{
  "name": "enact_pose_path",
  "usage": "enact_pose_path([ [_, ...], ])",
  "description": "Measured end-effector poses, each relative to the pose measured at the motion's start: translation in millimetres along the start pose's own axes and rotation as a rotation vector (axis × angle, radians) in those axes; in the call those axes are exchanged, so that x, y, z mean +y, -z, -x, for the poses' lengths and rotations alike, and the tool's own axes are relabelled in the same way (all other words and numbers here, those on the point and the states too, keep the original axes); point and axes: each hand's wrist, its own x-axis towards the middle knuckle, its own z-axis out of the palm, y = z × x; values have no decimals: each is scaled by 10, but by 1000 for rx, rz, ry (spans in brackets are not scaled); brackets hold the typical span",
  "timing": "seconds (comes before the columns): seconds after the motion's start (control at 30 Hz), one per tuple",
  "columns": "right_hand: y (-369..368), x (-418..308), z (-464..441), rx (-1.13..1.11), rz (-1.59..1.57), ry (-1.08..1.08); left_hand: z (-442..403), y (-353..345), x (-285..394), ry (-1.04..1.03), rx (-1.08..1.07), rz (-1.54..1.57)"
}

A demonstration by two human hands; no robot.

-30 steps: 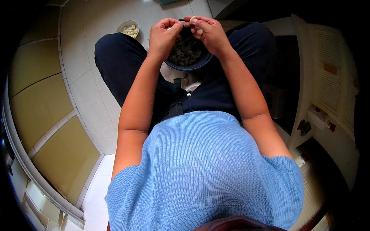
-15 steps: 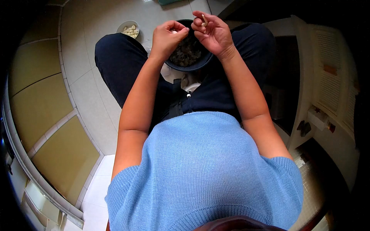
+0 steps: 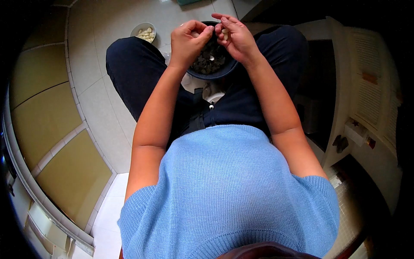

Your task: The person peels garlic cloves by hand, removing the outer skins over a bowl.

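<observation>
My left hand is closed in a pinch over the left side of a dark bucket. Something pale shows between its fingers, mostly hidden. Close beside it, my right hand curls its lower fingers around pale garlic cloves, with the index finger stretched out. The two hands nearly touch at the fingertips. Inside the bucket lies dark, crumpled matter, with a small white scrap on top.
A white bowl of peeled garlic cloves stands on the tiled floor, beyond my left knee. My knees flank the bucket. A green object sits at the top edge, and cabinets line the right side.
My right hand has turned inward and moved closer to my left fingertips; the piece it held upright is now tucked in the fingers. A white scrap now shows in the bucket.
</observation>
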Motion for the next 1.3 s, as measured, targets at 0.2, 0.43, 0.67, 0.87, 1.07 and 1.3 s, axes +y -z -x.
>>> enact_pose_path([
  [0.2, -150, -43, 29, 60, -152, -82, 21, -83, 96, -165, 10, 38],
  [0.43, -111, -9, 18, 7, -44, -33, -2, -18, 46, -179, 38, -139],
  [0.67, -105, 8, 17, 5, 16, -32, -4, 20, 85, -308, 27, -304],
  [0.87, -117, 11, 27, 28, 75, -37, -3, 25, 111, -309, 11, -335],
  [1.07, -149, 8, 37, 53, 188, -45, -2, 25, 117, -313, 11, -388],
  [1.3, -178, 1, 53, 51, 338, -45, 14, 17, 99, -276, 15, -439],
])
